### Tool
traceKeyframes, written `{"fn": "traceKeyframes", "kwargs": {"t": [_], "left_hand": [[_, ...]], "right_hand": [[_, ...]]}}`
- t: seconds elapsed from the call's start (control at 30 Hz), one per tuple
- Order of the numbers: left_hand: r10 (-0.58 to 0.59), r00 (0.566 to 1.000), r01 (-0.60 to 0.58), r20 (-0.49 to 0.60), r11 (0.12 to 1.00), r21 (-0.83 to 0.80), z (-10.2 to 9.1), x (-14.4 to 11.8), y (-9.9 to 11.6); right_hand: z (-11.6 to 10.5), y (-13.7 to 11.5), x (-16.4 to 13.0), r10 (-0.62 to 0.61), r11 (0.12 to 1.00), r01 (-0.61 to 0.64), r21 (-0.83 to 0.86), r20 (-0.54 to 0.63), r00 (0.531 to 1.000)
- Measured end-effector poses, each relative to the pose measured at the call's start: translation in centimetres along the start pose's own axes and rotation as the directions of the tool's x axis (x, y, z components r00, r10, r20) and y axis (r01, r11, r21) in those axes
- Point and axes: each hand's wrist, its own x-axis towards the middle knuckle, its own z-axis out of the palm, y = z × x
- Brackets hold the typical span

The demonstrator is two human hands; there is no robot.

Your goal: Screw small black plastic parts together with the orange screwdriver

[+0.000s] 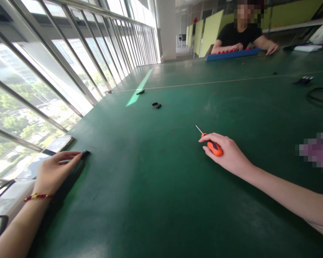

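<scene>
At the left edge of the green table (150, 179), my left hand (56, 170) pinches a small black part (85, 154) between thumb and fingertips, low over the tabletop. The part's exact kind is too small to make out. Right of the middle, my right hand (226, 150) is wrapped round a screwdriver (214, 147) with an orange and black handle. Its thin metal shaft points away and to the left. Beyond the hands lie two small black pieces (156, 105) close together, and a longer black piece (140, 92) sits by a strip of light.
A metal railing (97, 21) runs along the left side; a phone (60, 143) lies near it beside my left hand. Across the table a person (242, 36) sits behind a blue tray (233, 54) holding red things. A black cable (320, 102) lies at the right.
</scene>
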Motion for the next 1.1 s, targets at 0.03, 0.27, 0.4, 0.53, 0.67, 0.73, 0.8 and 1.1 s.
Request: {"fn": "traceKeyframes", "kwargs": {"t": [0.03, 0.27, 0.4, 0.53, 0.67, 0.73, 0.8, 1.1], "left_hand": [[0.000, 1.000, 0.000, 0.005, 1.000, 0.005, 0.0, 0.0, 0.1], [0.023, 0.999, -0.023, 0.023, 1.000, 0.000, 0.0, 0.0, 0.1], [0.032, 0.999, -0.033, -0.020, 0.999, -0.008, 0.3, -0.4, 0.8], [0.158, 0.987, -0.158, -0.008, 0.983, -0.097, 1.9, -2.0, 4.6], [0.393, 0.897, -0.309, 0.205, 0.886, -0.345, 5.1, -4.0, 11.2], [0.510, 0.823, -0.356, 0.248, 0.805, -0.475, 7.0, -4.8, 14.8], [0.611, 0.760, -0.416, 0.221, 0.719, -0.556, 8.9, -5.6, 18.1], [0.789, 0.606, -0.618, 0.101, 0.546, -0.565, 14.5, -7.6, 24.7]], "right_hand": [[0.0, 0.0, 0.0, 0.001, 1.000, -0.001, 0.001, 0.001, 1.000], [-0.1, -0.1, 0.0, -0.013, 1.000, 0.013, -0.015, 0.002, 1.000], [-0.1, -0.2, 0.0, 0.008, 1.000, -0.008, 0.009, 0.001, 1.000], [-0.1, -0.5, -0.1, 0.029, 0.996, -0.025, 0.081, -0.043, 0.999], [-0.4, -1.1, -0.3, -0.037, 0.995, 0.050, 0.083, -0.152, 0.988], [-0.6, -1.5, -0.4, -0.083, 0.992, 0.100, 0.078, -0.202, 0.976], [-0.8, -1.6, -0.6, -0.121, 0.987, 0.141, 0.072, -0.236, 0.964], [-1.0, -1.5, -1.1, -0.241, 0.963, 0.266, 0.031, -0.337, 0.910]]}}
